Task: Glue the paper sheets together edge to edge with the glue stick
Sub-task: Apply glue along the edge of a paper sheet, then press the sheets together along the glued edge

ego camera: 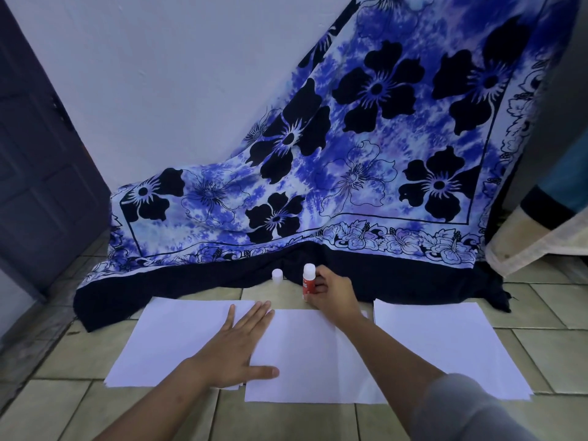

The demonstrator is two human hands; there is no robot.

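1. Your left hand (237,348) lies flat, palm down, fingers spread wide, holding nothing; it presses on the seam where the left sheet (178,342) meets the middle sheet (305,361).
2. Thumb of that hand points to 3 o'clock, resting on the middle sheet; the fingers point to about 1 o'clock along the seam.
3. Your right hand (334,296) is wrapped around the glue stick (308,279), fingers closed on its red lower body.
4. Glue stick stands upright at 12 o'clock from the middle sheet, just past its far edge; white top end up. Can't tell if its base touches the floor or is lifted.
5. The white cap (277,275) sits apart, at 9 o'clock from the glue stick, near it, against the dark hem of the cloth.
6. The middle sheet's left edge overlaps or butts the left sheet; can't tell which lies on top under your hand.
7. The right sheet (445,345) lies at 3 o'clock from the middle sheet, a narrow gap between them, not touching at the far end.
8. All three sheets lie flat on the tiled floor (541,316).
9. The blue flowered cloth (366,148) hangs at 12 o'clock behind everything, its hem on the floor.
10. A grey sleeve (471,409) covers your right upper arm; the forearm is bare.
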